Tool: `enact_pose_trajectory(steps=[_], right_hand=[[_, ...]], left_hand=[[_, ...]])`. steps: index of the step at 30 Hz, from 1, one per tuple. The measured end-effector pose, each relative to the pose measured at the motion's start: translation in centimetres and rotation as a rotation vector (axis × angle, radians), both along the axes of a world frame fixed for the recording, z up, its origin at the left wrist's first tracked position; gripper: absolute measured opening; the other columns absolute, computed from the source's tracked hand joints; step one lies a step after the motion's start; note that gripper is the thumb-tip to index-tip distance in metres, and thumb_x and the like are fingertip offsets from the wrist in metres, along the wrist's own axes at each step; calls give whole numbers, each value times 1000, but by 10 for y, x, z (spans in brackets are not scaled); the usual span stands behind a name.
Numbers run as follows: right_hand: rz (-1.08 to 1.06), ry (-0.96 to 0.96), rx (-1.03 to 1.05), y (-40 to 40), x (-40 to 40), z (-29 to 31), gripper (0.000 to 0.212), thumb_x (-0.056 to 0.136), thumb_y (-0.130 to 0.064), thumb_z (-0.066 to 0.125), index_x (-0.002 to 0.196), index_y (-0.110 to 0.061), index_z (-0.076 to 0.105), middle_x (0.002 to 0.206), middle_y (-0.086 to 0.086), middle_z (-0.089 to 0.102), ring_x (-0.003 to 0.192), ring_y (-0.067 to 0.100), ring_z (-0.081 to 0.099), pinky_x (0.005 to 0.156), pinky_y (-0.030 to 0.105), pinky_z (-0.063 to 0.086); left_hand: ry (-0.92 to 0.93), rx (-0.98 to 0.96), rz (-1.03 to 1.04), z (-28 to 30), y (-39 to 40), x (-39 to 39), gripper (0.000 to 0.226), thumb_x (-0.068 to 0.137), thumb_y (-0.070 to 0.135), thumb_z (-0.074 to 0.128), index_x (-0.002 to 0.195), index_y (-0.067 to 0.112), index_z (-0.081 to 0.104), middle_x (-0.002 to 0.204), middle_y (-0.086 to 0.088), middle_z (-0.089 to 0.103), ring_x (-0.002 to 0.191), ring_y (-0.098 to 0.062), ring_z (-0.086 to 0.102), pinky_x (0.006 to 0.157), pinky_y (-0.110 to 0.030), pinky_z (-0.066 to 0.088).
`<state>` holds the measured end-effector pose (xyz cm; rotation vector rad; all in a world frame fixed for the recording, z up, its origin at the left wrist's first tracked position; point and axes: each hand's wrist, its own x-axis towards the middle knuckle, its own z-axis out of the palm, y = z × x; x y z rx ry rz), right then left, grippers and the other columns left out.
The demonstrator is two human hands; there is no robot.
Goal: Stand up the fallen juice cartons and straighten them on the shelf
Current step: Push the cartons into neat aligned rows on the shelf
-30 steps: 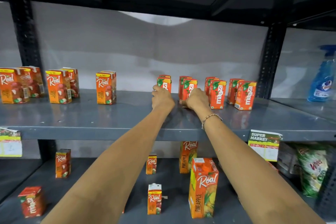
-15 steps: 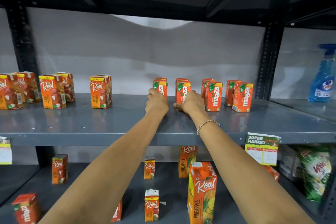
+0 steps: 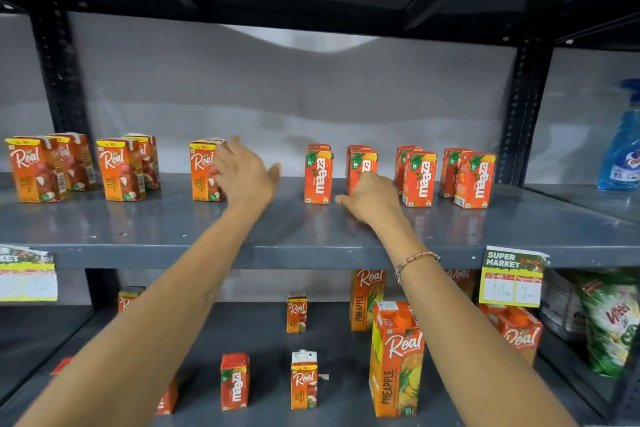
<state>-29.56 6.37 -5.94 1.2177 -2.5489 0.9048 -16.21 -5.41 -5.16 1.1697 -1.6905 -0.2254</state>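
Observation:
Small orange Maaza cartons stand upright in pairs along the grey shelf. My right hand rests against the base of the second Maaza pair, fingers curled around its front carton. The first Maaza pair stands free just left of it. My left hand is open, fingers spread, in front of the rightmost Real litchi pair and holds nothing. Two more Real pairs stand upright further left.
Two more Maaza pairs stand at the right by a black upright. A blue spray bottle is on the neighbouring shelf. Below are large Real pineapple cartons, small cartons and a price tag.
My left hand has let go of the first Maaza pair and swung left, open, to the Real litchi cartons. My right hand stays at the second Maaza pair.

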Motion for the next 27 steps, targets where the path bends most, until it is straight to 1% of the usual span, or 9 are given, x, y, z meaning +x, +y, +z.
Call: enact_pose_trajectory(steps=[1,2,5,7,9,10,12,16,27], right_hand=[[37,-18,-25,-4,6,4,36,83,-40,67,94,-8,54,89,7,56,89,20,60,70,29,43],[66,-48,-48,-11,12,7,37,84,-39,67,95,-7,54,91,6,56,89,19,58,70,28,42],[121,-111,-79,-40,24,15,58,80,-42,70,118,-1,54,117,12,57,106,26,58,79,29,42],[104,-128,-58,-57,28,13,76,75,-47,73,128,1,47,127,15,50,114,30,55,89,32,45],[66,-163,-59,-67,31,9,87,72,-46,76,133,2,39,130,15,48,117,31,53,91,34,46],[48,-171,-75,-71,31,7,88,71,-43,78,133,3,36,131,15,48,118,32,53,91,35,46],[16,-170,-117,-74,30,4,82,74,-35,78,134,1,34,131,15,49,119,33,53,93,36,46],[0,-196,-132,-78,27,4,76,77,-25,77,133,0,33,130,16,52,117,33,54,93,37,46],[16,-173,-118,-73,27,3,73,80,-29,74,134,-1,33,130,15,53,118,32,55,94,36,45]], left_hand=[[60,18,56,1,-10,13,92,82,39,67,145,-2,15,148,-22,22,138,-38,21,108,-49,26],[99,63,86,2,-20,26,99,80,41,68,147,-3,9,152,-22,15,141,-38,15,111,-50,22],[101,238,66,0,-44,55,113,77,42,73,148,-2,-3,157,-22,2,146,-35,3,116,-46,12],[60,338,-17,-4,-54,63,114,76,39,75,148,-2,-3,156,-22,8,145,-34,9,116,-42,15],[72,402,-105,-9,-59,63,105,74,34,78,144,-3,9,148,-22,27,138,-35,28,112,-41,27],[79,415,-136,-11,-61,62,98,74,31,78,141,-3,16,143,-21,34,133,-35,36,108,-41,32],[49,415,-152,-11,-61,62,84,78,27,75,137,-1,22,138,-20,42,127,-37,44,104,-43,37],[5,381,-116,-11,-64,63,67,87,24,65,136,1,25,136,-21,46,124,-39,47,101,-46,40],[-36,380,-126,-13,-66,66,67,88,28,64,136,3,25,137,-19,46,124,-38,48,101,-46,41]])
